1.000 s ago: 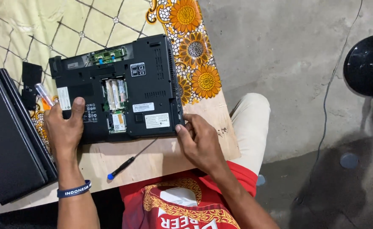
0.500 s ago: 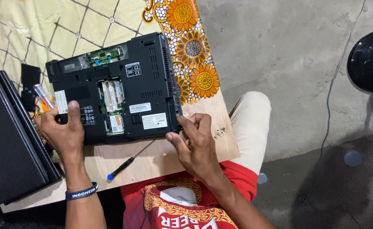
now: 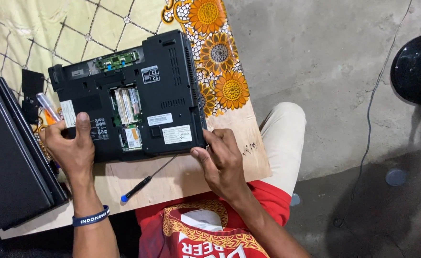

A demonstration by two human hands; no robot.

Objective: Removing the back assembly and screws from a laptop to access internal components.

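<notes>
A black laptop [image 3: 162, 81] lies upside down on a wooden table [image 3: 191, 177], its bottom covers off so memory sticks and a green circuit board show. My left hand [image 3: 71, 145] grips the laptop's near left corner, thumb on top. My right hand [image 3: 220, 160] holds the near right corner, fingers curled at the edge. A thin screwdriver with a black and blue handle [image 3: 146, 180] lies on the table between my hands, just below the laptop.
Stacked black laptops [image 3: 9, 157] sit at the left table edge. An orange-handled tool [image 3: 48, 109] and small black parts [image 3: 32, 82] lie left of the open laptop. A flowered cloth [image 3: 220, 52] covers the far table. A black round stool [image 3: 417, 67] stands on the concrete floor.
The laptop has shifted slightly toward the far side. My left hand slid along the near left edge, and my right hand stayed at the right corner.
</notes>
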